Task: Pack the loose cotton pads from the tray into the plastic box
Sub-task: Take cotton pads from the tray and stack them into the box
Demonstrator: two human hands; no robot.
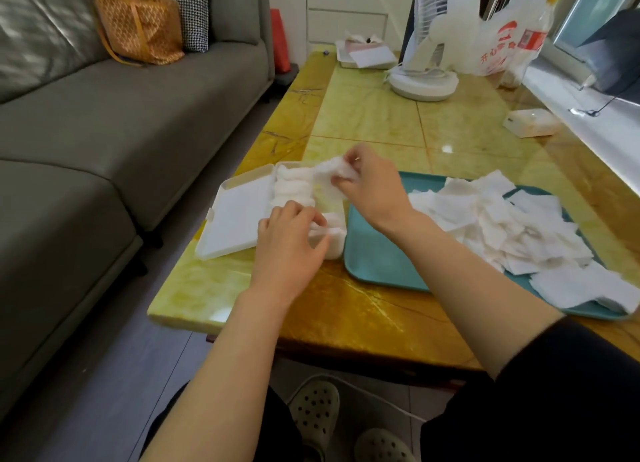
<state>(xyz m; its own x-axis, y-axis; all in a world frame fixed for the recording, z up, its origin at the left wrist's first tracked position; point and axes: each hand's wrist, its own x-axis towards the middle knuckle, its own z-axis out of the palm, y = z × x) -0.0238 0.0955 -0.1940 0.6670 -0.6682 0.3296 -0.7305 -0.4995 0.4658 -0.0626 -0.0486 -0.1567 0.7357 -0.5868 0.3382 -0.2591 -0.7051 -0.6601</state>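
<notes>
Head view: plastic box (235,216) part-full of cotton pads (291,184), tray (377,257) heaped; left grip (291,250), right grip (370,188) pinching pads

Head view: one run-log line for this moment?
phase: packing | left hand: grips packed pads in open white plastic box | right hand: pinches white cotton pad above box | teal plastic tray: loose square pads remain

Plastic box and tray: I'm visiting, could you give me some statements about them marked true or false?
The plastic box lies open, lid folded out to its left. True.
The right hand pinches a bunch of cotton pads over the box. True.
The teal tray is empty. False: loose cotton pads are heaped on it.
The left hand touches nothing. False: its fingers grip packed pads at the box's near end.
The box sits right of the tray. False: left of it.
</notes>
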